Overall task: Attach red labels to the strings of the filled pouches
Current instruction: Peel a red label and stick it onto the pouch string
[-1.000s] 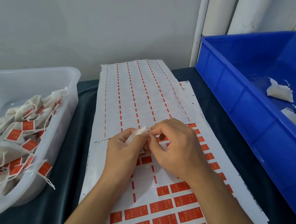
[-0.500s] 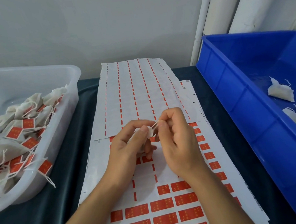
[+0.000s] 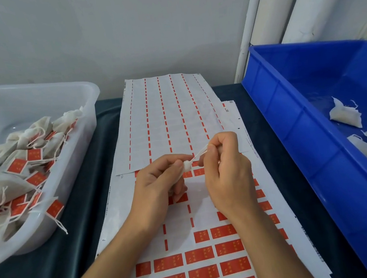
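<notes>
Pinching pouch point(image 3: 187, 165) in left hand point(image 3: 158, 186), string point(image 3: 199, 154) in right hand point(image 3: 227, 175), over label sheets point(image 3: 213, 260); clear tub point(image 3: 88, 108) left edge, blue bin point(image 3: 290, 127) right.

- Left of the left hand point(image 3: 158, 186), the clear tub's point(image 3: 89, 117) wall blocks.
- Right of the right hand point(image 3: 227, 175), the blue crate point(image 3: 290, 127) wall.
- Ahead, flat label sheets point(image 3: 171, 117), open passage.

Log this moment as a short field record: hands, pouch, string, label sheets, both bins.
left hand: grips a white pouch
right hand: pinches the pouch's string, drawn taut
label on string: none visible
label sheet: red labels remain, lies under the hands
spent sheet: labels peeled off, overlaps the far end
clear bin: on the left, holds pouches with red labels
blue bin: on the right, holds unlabelled pouches
</notes>
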Motion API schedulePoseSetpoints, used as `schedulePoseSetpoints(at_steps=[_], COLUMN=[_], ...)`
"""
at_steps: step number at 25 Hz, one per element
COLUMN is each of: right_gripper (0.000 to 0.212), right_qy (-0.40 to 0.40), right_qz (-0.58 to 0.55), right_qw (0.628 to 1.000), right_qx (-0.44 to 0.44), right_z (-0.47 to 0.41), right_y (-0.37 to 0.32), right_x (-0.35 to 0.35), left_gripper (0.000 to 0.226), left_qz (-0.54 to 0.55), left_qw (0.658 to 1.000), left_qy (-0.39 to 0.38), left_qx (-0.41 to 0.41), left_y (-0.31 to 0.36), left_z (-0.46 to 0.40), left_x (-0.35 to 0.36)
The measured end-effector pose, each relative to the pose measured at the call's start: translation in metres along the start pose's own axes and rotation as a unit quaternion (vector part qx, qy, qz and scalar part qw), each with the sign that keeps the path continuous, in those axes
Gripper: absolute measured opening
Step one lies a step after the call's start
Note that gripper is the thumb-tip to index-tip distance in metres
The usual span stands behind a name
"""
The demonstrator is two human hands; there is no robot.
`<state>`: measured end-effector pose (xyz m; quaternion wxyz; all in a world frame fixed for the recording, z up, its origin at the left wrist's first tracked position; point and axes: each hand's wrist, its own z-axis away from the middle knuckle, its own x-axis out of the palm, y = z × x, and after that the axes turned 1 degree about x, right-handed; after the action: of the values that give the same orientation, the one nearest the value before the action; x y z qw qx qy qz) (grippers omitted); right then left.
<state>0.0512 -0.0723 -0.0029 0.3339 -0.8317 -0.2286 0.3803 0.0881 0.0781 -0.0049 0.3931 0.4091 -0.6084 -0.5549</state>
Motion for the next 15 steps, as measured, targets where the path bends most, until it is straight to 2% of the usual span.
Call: schedulePoseSetpoints(at_steps=[5,9,15], right_gripper=[0.02,0.023,0.02], right_qy=[0.051,0.085,0.031], right_qz=[0.056,0.075,0.077], right_qw=[0.997,0.993,0.996], right_qx=[-0.003,0.028,0.036], right_z=[0.0007,-0.0008,-0.0006], right_y=[-0.0023,-0.0021,0.0], right_x=[-0.0001,0.0026,0.0018], left_gripper=[0.028,0.027,0.021], left_qz=[-0.005,-0.015,-0.009], left_qw=[1.0,0.999,1.0], left_qy=[-0.006,-0.029,-0.019], left_qx=[-0.012,-0.015,-0.02], left_y=[0.0054,0.0092,0.0094], left_z=[0.0017,0.0009,0.0007], left_x=[0.0022,0.0017,-0.0022])
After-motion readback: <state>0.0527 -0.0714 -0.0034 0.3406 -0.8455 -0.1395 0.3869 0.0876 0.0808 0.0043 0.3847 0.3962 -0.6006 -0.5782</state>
